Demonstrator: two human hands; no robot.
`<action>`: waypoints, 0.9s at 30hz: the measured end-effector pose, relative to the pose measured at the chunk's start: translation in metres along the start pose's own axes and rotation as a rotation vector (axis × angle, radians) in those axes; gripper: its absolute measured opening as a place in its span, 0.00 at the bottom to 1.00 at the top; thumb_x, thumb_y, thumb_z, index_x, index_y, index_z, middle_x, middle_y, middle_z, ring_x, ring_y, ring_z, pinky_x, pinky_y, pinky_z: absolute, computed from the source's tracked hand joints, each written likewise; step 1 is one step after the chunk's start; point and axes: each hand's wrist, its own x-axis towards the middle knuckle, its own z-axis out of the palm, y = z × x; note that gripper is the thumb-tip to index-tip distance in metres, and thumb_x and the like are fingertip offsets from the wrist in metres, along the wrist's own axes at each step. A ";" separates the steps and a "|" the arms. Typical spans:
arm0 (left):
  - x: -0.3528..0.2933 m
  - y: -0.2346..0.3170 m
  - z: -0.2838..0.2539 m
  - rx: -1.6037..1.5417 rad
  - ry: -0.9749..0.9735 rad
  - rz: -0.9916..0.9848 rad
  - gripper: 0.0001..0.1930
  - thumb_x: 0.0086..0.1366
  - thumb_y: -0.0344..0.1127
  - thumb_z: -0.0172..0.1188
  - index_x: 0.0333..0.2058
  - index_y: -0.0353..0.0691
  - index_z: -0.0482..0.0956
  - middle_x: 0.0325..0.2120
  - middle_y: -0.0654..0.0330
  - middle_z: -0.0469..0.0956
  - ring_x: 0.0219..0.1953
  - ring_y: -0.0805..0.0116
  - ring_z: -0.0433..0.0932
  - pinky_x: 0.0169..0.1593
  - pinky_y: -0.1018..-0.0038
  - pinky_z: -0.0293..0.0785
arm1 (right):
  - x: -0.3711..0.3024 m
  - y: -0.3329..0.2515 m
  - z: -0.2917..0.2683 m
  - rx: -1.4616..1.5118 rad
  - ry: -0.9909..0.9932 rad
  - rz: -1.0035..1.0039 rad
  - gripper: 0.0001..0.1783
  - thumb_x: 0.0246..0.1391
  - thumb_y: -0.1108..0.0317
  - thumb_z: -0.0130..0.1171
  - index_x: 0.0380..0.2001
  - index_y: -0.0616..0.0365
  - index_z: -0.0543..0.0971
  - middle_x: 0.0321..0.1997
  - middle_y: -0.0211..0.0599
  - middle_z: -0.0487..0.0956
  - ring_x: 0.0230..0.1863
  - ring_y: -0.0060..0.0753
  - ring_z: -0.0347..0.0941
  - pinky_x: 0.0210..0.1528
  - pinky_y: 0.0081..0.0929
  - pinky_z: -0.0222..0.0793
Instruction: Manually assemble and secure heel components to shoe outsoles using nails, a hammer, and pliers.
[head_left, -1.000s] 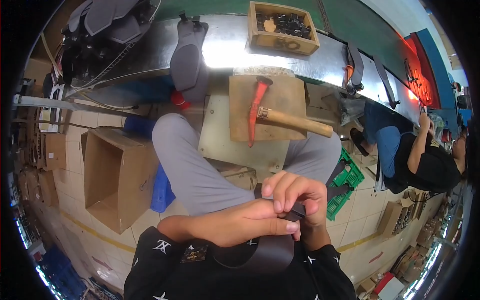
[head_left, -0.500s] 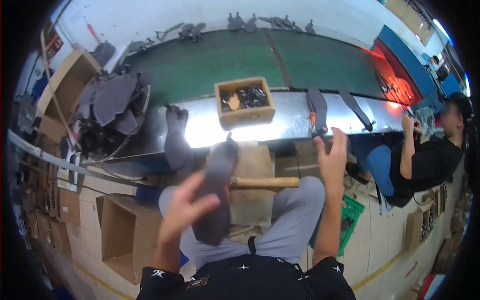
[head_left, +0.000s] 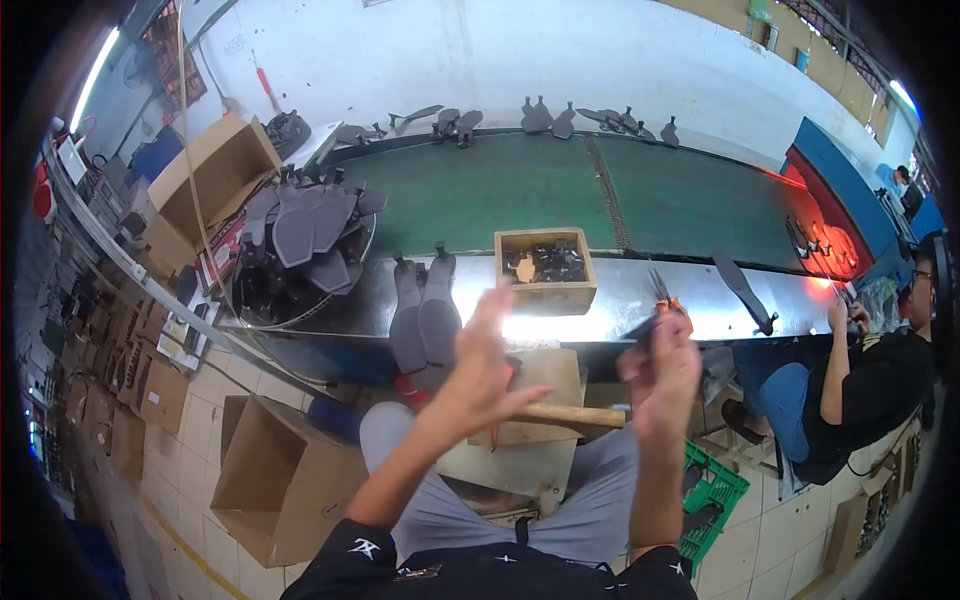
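My left hand [head_left: 482,375] reaches over the work block, fingers stretched out and nothing in them. Beneath it, a wooden-handled tool [head_left: 575,414] lies across a pale board [head_left: 550,375]; its head is hidden. My right hand [head_left: 665,385], blurred, is closed on a dark shoe sole [head_left: 643,327] near the bench's front edge; the sole is foreshortened and partly hidden by the fingers. Just behind it lie pliers with orange handles [head_left: 660,288]. Left of my left hand, dark grey soles [head_left: 437,315] lie side by side on the metal bench, overhanging its edge.
A wooden box [head_left: 545,298] of small black parts stands on the bench [head_left: 620,325]. Heaped soles [head_left: 310,225] fill the left end; another sole [head_left: 740,285] lies right. Beyond runs a green belt [head_left: 480,190]. A co-worker [head_left: 860,350] sits right. An open carton [head_left: 280,480] and green crate [head_left: 715,500] flank me.
My left hand has let go of its sole, and soles now lie paired on the bench at left. My right hand has taken the sole beside the pliers. The view has shifted.
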 end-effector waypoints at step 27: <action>0.044 -0.104 0.094 -0.149 0.047 -0.264 0.12 0.66 0.35 0.59 0.45 0.35 0.78 0.44 0.53 0.76 0.52 0.53 0.73 0.52 0.63 0.71 | -0.231 0.037 -0.162 -0.831 0.510 0.086 0.13 0.59 0.66 0.61 0.25 0.61 0.74 0.13 0.26 0.68 0.16 0.18 0.63 0.20 0.24 0.59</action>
